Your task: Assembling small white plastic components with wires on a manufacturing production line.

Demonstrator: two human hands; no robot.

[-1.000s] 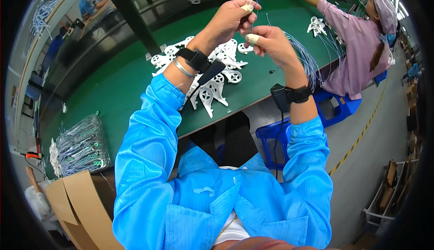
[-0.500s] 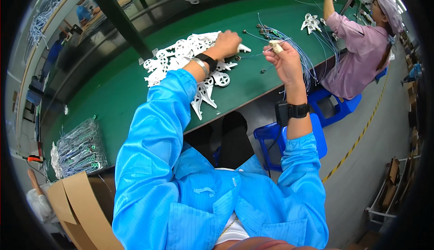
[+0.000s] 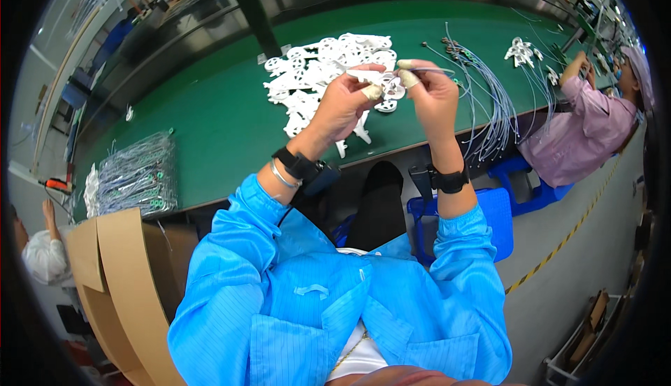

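Observation:
My left hand (image 3: 344, 106) is closed on a white plastic part (image 3: 392, 87) with round openings, lifted above the green bench. Pressed close to that part, my right hand (image 3: 435, 99) pinches a thin cable (image 3: 435, 70) whose end is hidden by the fingers. Pale finger covers show on some fingertips of both hands. Behind and to the left of the left hand lies a pile of similar white plastic parts (image 3: 299, 77). Beyond the right hand, a bundle of loose blue-grey cables (image 3: 491, 87) with small dark ends hangs over the bench's near edge.
Bagged cables (image 3: 138, 175) lie at the bench's left end, above an open cardboard box (image 3: 126, 274). More white parts (image 3: 521, 52) lie to the right, near a co-worker in pink (image 3: 576, 131). A blue stool (image 3: 495, 222) stands below the bench (image 3: 217, 117).
My left hand has come away from the pile with a white plastic part and met my right hand, which still holds a cable. The whole view has shifted.

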